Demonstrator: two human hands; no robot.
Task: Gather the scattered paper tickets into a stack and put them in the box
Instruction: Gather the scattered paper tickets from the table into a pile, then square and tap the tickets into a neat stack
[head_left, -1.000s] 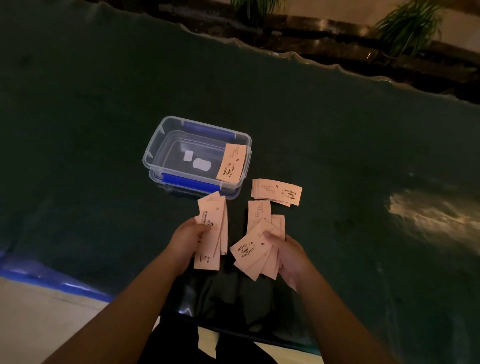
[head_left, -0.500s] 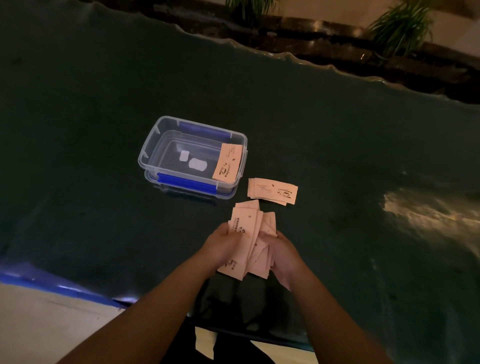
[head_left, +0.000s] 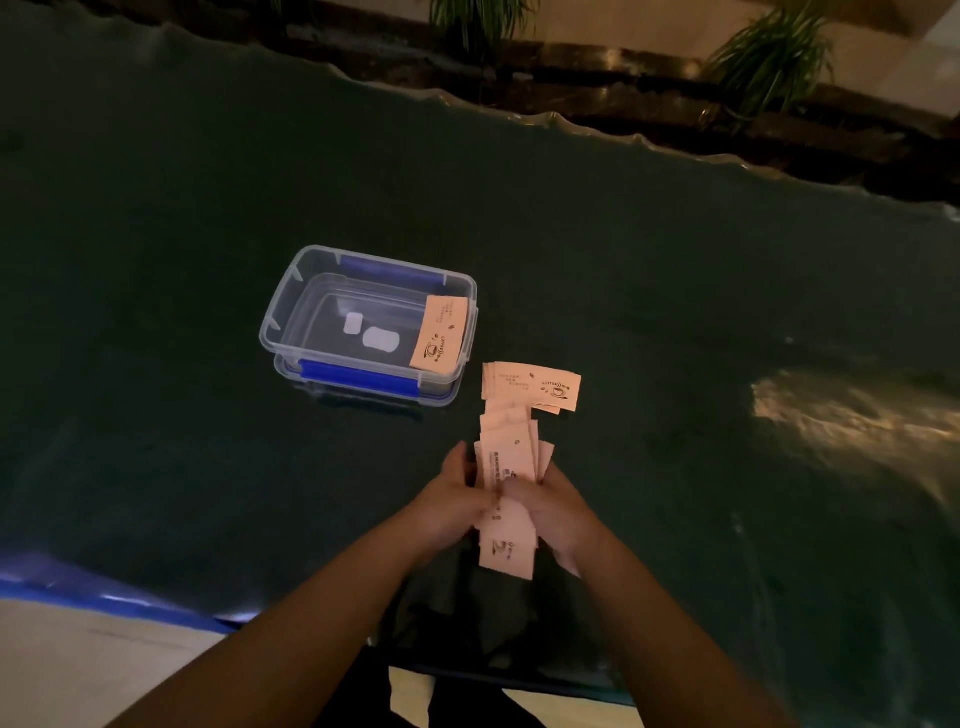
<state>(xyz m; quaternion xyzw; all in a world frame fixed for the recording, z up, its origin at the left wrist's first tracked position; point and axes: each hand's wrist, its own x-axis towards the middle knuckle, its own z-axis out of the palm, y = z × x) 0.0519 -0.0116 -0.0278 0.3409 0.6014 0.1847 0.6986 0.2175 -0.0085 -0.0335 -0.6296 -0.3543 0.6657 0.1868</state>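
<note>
Your two hands meet over the near middle of a dark green table, pressing a bundle of pink tickets between them. Your left hand clasps the bundle's left edge, fingers curled around it. Your right hand clasps the right edge, thumb lying across the top ticket. The grip sits at the bundle's middle, so tickets stick out both ways: the far ends fan unevenly toward the box, and the near ends hang down toward you. The bundle is rough, its edges out of line.

Just beyond the bundle's far ends, a small pile of tickets lies flat on the table, long side running left to right, a coffee cup print on top. Whether bundle and pile touch is unclear.

To the left of that pile, toward the table's middle, stands a clear plastic box with blue clips, open at the top. One ticket leans inside against its right wall, its top end at the rim. Two pale patches show on the box floor.

Green plants stand beyond the table's far edge.
</note>
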